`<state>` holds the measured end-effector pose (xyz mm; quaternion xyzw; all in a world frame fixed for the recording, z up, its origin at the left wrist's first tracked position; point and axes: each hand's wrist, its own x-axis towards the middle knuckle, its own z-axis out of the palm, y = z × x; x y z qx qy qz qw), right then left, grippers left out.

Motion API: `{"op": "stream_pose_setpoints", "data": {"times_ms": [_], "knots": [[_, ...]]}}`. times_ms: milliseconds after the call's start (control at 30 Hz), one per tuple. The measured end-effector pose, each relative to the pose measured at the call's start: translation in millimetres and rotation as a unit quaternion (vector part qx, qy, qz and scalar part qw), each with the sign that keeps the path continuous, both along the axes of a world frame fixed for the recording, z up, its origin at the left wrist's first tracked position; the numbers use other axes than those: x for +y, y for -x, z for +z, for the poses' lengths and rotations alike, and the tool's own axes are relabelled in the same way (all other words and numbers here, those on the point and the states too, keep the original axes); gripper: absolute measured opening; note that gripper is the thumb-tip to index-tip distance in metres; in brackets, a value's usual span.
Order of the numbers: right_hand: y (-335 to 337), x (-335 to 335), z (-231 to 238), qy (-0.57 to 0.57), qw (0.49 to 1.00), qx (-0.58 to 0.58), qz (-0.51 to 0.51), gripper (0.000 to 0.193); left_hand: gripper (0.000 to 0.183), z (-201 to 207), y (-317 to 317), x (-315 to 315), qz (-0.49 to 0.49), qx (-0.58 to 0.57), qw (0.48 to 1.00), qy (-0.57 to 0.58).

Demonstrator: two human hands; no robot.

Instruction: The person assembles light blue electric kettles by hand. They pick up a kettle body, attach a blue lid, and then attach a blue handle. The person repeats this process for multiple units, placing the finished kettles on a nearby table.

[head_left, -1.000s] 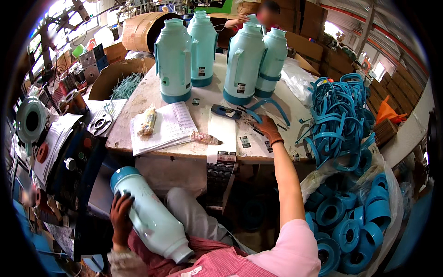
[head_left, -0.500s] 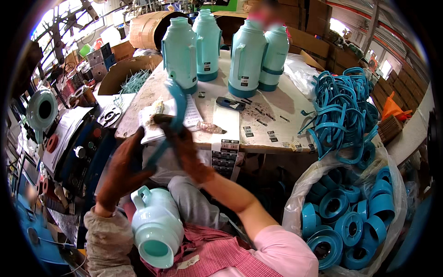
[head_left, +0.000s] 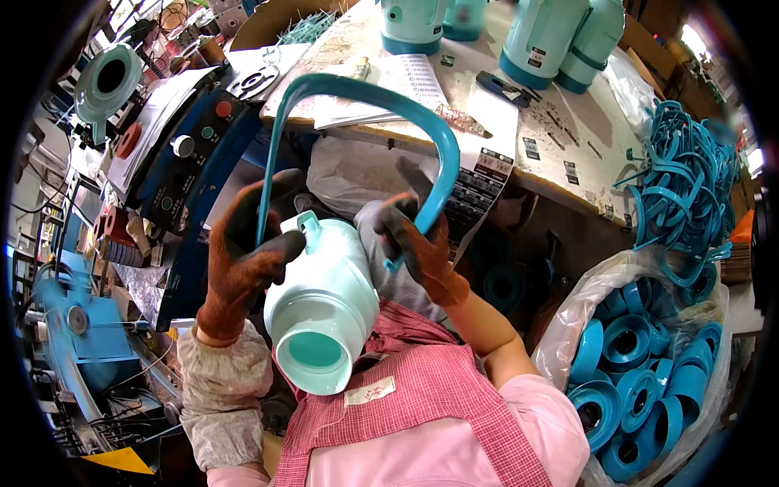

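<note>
A teal plastic carrying handle [head_left: 369, 88] arches between my gloved hands, its curve toward the table and its two ends apart. My left hand [head_left: 247, 252] has thumb and fingers around one end, beside the flask. In my right hand [head_left: 415, 235] the other end is gripped, its tip poking out below the fingers. A pale mint flask body [head_left: 324, 272] lies tilted in my lap between the hands, its wide open mouth toward me. The flask's small side grip [head_left: 304, 227] is close to my left thumb.
Several mint flasks [head_left: 414, 24] stand on the worktable [head_left: 560, 134]. At the right, a pile of teal handles [head_left: 690, 178] lies above a plastic-lined container [head_left: 560, 325] of teal rings [head_left: 621, 398]. A dark control panel [head_left: 199, 142] is at my left.
The handle has swung from edge-on to a wide arch, and my hands have moved apart to its two ends. The view has tilted down, showing more of the lap.
</note>
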<state>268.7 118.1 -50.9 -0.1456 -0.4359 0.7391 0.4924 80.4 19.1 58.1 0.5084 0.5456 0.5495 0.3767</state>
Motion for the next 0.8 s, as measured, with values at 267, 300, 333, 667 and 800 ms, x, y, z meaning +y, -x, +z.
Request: {"op": "stream_pose_setpoints", "data": {"times_ms": [267,300,333,667,800], "knots": [[14.7,-38.2,6.8,0.046,0.995,-0.082,0.021,0.046,0.046,-60.5,43.7,-54.7,0.099,-0.062,0.991,0.065],[19.3,-42.6,9.9,0.058,0.995,-0.072,0.038,0.043,0.037,-75.0,48.9,-62.8,0.111,-0.072,0.991,0.029],[25.5,-46.5,8.6,0.037,0.996,-0.058,0.062,0.043,0.033,-76.9,48.6,-73.8,0.108,-0.118,0.987,0.026],[30.5,-38.2,-0.1,0.025,0.976,-0.155,0.154,0.046,0.051,-115.9,11.6,-95.4,0.185,-0.266,0.946,0.016],[26.6,-38.5,-8.2,-0.009,0.979,-0.151,0.140,0.047,0.041,-103.8,15.8,-87.9,0.135,-0.250,0.959,0.020]]}}
